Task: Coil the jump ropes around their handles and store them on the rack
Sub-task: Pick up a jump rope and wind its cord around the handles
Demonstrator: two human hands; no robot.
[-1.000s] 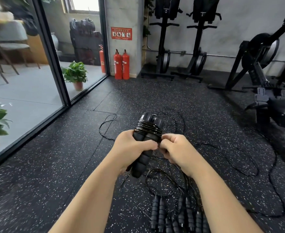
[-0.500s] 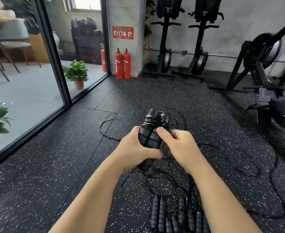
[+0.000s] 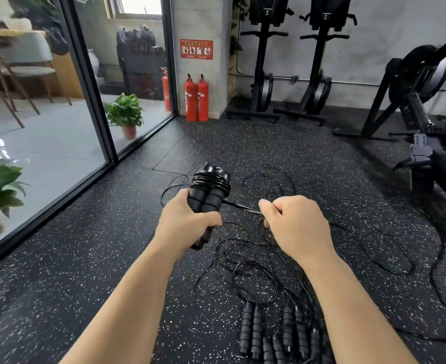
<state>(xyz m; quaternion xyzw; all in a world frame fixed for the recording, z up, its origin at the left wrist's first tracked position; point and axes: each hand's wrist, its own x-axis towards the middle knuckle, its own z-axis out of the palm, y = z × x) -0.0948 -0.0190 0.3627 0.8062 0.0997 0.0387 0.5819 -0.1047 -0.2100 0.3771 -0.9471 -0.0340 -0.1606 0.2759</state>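
My left hand (image 3: 187, 227) grips a pair of black foam jump-rope handles (image 3: 207, 198) held side by side and pointing away from me. Several turns of thin black rope (image 3: 211, 181) are wound around their far end. To the right of the handles, my right hand (image 3: 293, 222) pinches the free length of this rope, which runs taut from the coil to my fingers. Several more black jump-rope handles (image 3: 271, 334) lie on the floor below my arms, their loose ropes (image 3: 245, 261) tangled in loops. No rack is in view.
Speckled black rubber floor (image 3: 111, 258) all around. A glass wall (image 3: 46, 101) stands at left with potted plants (image 3: 124, 114) behind it. Two red fire extinguishers (image 3: 197, 99) sit by a pillar. Upright rowing machines (image 3: 290, 61) line the back wall; an exercise machine (image 3: 421, 114) stands at right.
My right hand has moved off the handles to the right, drawing the rope out taut. The left hand has kept its grip on the handles.
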